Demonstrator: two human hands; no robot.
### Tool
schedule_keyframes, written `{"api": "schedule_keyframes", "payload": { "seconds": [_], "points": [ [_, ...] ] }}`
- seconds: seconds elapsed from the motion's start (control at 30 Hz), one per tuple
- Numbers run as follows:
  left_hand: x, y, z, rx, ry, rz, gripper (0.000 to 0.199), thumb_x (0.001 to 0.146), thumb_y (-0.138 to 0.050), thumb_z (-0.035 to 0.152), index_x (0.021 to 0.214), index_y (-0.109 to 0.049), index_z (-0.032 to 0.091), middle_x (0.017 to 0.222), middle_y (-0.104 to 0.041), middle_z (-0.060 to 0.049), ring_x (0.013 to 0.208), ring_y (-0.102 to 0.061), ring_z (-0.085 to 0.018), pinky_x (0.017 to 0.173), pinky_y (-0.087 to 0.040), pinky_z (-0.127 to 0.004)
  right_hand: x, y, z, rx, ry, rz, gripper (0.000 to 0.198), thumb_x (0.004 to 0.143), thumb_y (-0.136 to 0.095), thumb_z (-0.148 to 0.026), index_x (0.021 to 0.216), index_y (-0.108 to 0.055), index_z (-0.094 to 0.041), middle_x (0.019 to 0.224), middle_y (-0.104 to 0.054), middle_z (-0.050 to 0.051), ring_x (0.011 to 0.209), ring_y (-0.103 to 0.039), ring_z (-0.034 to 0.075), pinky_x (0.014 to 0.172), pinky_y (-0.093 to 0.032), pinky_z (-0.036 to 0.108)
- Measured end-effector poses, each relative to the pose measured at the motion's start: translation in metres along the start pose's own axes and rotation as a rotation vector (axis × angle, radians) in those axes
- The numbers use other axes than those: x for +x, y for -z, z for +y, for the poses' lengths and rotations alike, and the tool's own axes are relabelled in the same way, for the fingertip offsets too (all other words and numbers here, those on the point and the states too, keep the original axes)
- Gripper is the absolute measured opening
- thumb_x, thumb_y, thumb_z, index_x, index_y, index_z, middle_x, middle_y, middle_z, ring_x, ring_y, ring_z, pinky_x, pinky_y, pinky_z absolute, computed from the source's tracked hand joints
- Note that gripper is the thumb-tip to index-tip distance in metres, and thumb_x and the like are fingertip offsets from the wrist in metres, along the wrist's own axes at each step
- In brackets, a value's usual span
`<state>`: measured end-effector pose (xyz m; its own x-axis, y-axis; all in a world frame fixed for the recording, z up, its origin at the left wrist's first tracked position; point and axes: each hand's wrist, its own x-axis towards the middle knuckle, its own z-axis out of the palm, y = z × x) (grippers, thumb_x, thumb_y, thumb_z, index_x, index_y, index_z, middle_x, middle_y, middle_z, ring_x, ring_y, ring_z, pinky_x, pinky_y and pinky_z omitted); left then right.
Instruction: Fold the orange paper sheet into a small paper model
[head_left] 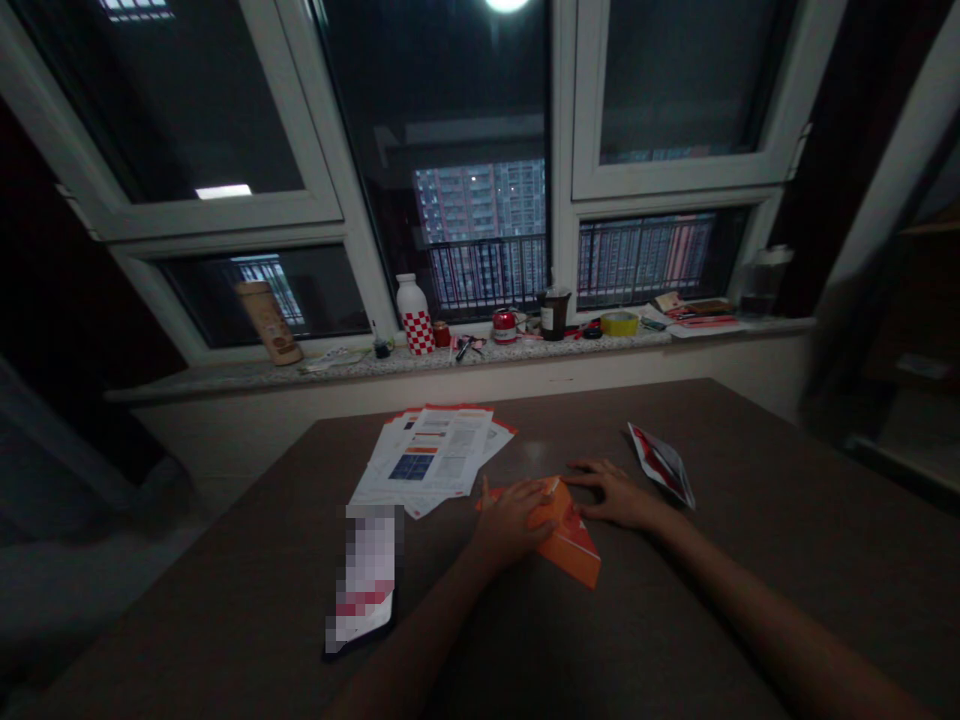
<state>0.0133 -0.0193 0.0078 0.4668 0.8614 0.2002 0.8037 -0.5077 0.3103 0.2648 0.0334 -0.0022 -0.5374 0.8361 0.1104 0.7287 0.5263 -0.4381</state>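
Observation:
A folded orange sheet of paper (pixel 574 555) lies on the brown table, with a white edge along one fold and a pointed outline. Across its left part rests my left hand (pixel 510 525), fingers stretched out and pressing flat on the paper. My right hand (pixel 615 495) is at the paper's upper right edge, its fingers spread and the fingertips touching the edge or the table beside it; which of the two I cannot tell. Part of the paper is hidden under my left hand.
Printed sheets (pixel 431 455) lie fanned beyond my left hand. A phone (pixel 367 575) with a blurred screen is at the left, and a red-and-white packet (pixel 661 463) at the right. On the windowsill (pixel 352 372) stand a checkered bottle (pixel 416 318), yellow tape (pixel 619 324) and other small items.

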Motion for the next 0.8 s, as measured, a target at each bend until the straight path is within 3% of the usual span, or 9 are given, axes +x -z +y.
{"api": "schedule_keyframes", "payload": {
  "seconds": [0.27, 0.8],
  "points": [
    [0.002, 0.001, 0.0, 0.006, -0.004, -0.017, 0.043, 0.091, -0.054, 0.052, 0.131, -0.054, 0.038, 0.144, -0.05, 0.001, 0.135, -0.043, -0.029, 0.112, 0.007, -0.068, -0.006, 0.005, 0.0, 0.029, 0.045, -0.055, 0.068, 0.074, -0.068, -0.06, 0.135, -0.054, -0.032, 0.151, -0.037, 0.009, 0.137, -0.034, 0.032, 0.113, -0.026, 0.049],
    [0.01, -0.005, -0.009, 0.024, -0.005, -0.04, 0.044, 0.094, -0.046, 0.053, 0.135, -0.05, 0.037, 0.146, -0.047, 0.001, 0.14, -0.035, -0.03, 0.11, 0.011, -0.071, -0.014, 0.009, -0.005, 0.051, 0.009, -0.238, 0.112, 0.059, -0.074, -0.069, 0.151, -0.024, -0.028, 0.161, -0.008, 0.011, 0.147, -0.004, 0.035, 0.118, -0.004, 0.053]
  ]
}}
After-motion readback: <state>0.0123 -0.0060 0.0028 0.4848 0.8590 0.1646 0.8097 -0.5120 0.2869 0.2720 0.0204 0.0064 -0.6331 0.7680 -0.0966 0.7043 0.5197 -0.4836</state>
